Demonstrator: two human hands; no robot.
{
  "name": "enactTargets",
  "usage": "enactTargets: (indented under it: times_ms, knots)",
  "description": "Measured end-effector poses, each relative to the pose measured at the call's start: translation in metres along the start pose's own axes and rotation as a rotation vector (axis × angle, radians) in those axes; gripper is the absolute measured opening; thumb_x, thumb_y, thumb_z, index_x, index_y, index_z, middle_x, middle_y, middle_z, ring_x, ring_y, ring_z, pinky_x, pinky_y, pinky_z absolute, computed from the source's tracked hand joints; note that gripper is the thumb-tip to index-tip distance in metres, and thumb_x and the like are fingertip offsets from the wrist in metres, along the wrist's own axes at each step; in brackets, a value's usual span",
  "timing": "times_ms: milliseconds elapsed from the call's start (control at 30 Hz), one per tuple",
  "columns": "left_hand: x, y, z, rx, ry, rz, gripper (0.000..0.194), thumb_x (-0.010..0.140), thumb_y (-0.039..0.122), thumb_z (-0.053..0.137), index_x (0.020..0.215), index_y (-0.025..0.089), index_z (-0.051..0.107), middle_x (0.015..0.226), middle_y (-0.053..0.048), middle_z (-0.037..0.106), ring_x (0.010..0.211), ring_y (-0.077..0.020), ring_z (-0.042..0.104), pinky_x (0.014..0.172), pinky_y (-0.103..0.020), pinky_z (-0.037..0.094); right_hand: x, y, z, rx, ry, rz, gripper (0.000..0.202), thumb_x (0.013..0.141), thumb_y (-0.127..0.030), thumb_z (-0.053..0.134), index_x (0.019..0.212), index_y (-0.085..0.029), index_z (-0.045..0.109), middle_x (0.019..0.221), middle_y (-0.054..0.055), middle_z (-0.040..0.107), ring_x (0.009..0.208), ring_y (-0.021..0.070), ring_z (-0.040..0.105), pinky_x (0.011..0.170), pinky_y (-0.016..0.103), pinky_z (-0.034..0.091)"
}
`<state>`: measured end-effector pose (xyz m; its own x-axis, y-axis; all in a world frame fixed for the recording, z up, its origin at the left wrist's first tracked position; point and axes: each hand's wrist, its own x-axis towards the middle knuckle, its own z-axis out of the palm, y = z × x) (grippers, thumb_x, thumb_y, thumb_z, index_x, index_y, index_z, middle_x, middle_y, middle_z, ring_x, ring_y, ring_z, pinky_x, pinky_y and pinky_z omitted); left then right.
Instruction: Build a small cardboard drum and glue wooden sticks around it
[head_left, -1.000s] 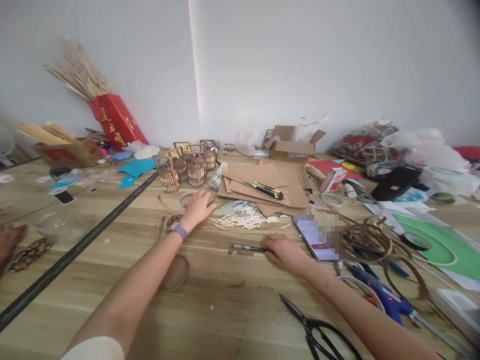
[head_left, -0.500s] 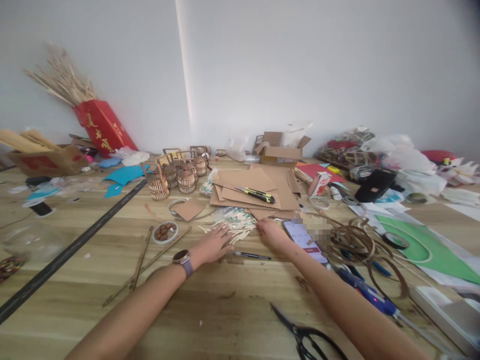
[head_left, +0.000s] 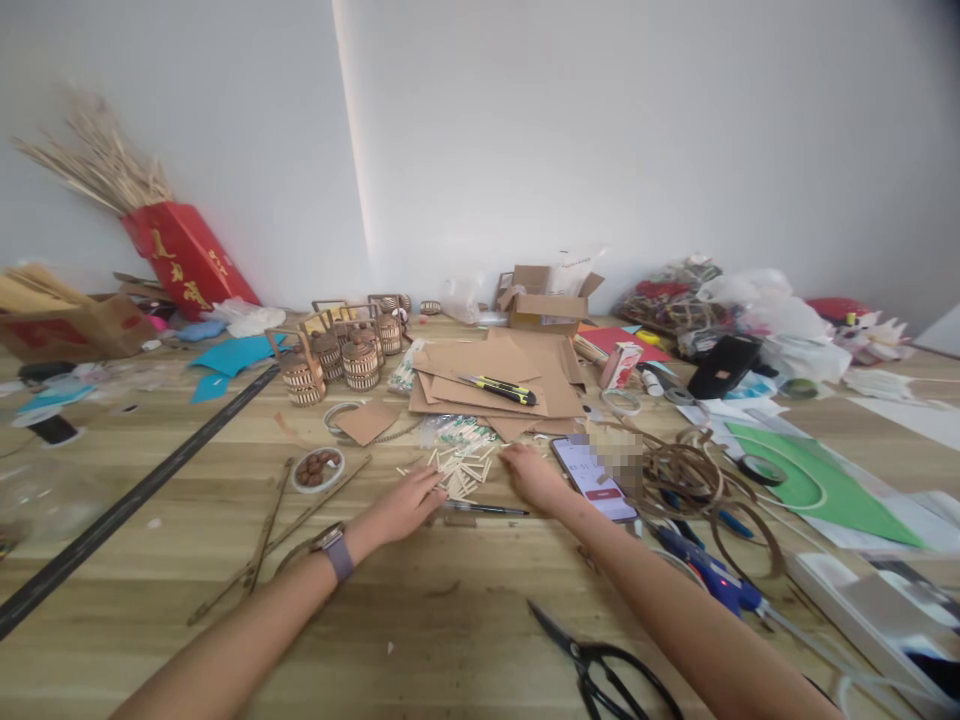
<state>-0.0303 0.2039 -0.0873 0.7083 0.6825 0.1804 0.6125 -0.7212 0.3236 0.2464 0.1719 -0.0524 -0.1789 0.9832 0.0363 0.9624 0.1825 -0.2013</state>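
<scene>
A loose pile of short pale wooden sticks point(head_left: 463, 470) lies on the table between my two hands. My left hand point(head_left: 401, 503), watch on the wrist, rests flat with fingers stretched to the pile's left edge. Just right of the sticks, my right hand point(head_left: 534, 478) is lowered to the table, its fingers slightly bent and nothing visible in them. A black pen point(head_left: 487, 508) lies in front of the pile. Behind it is a clear plastic bag point(head_left: 450, 430) with more sticks. A phone point(head_left: 596, 480) lies right of my right hand.
Cardboard sheets point(head_left: 480, 360) carry a utility knife point(head_left: 499, 389). Small woven baskets point(head_left: 361, 362) stand behind a bowl point(head_left: 318, 486) of brown balls. Black scissors point(head_left: 592, 660) lie at the front; a blue glue gun point(head_left: 709, 572) and coiled brown strips point(head_left: 686, 475) are to the right.
The sticks are gathered into a tighter pile between my hands. My left hand has drawn back slightly from over them. The whole view has shifted a little.
</scene>
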Motion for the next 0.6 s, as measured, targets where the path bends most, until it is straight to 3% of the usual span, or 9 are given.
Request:
enactTargets:
  times_ms: [67,167,400,600]
  knots:
    - [0.002,0.004,-0.009,-0.007,0.018,0.030,0.056,0.104,0.048,0.022,0.132,0.018,0.060,0.140,-0.010,0.059,0.134,-0.0233,0.049,0.115,-0.040,0.037,-0.004,0.001,0.000,0.009,0.014,-0.051,0.032,0.095,-0.034,0.060,0.123,-0.018,0.060,0.126,0.009,0.061,0.108,0.0223,0.062,0.091,0.045,0.053]
    - [0.016,0.009,-0.015,-0.010,0.005,0.109,0.053,0.104,0.046,0.026,0.136,0.018,0.056,0.149,-0.010,0.050,0.141,-0.0238,0.041,0.119,-0.042,0.031,-0.012,0.006,-0.006,0.000,0.059,-0.078,0.028,0.095,-0.031,0.060,0.119,-0.017,0.062,0.125,0.009,0.062,0.111,0.0233,0.061,0.095,0.047,0.050]
    - [0.061,0.024,0.001,0.024,-0.163,0.249,0.053,0.103,0.049,0.029,0.149,0.026,0.041,0.160,-0.004,0.032,0.151,-0.0255,0.018,0.122,-0.048,0.017,-0.023,-0.001,-0.008,-0.071,-0.047,-0.244,0.017,0.090,-0.020,0.063,0.106,-0.016,0.068,0.110,0.006,0.068,0.105,0.0198,0.061,0.092,0.040,0.048]
    - [0.056,0.010,0.003,0.046,-0.282,0.212,0.051,0.103,0.049,0.025,0.150,0.032,0.036,0.161,-0.001,0.028,0.151,-0.0279,0.016,0.120,-0.054,0.014,-0.026,-0.005,-0.009,-0.207,-0.105,-0.225,0.021,0.094,-0.033,0.060,0.104,-0.015,0.066,0.113,0.007,0.066,0.105,0.0212,0.062,0.093,0.045,0.050]
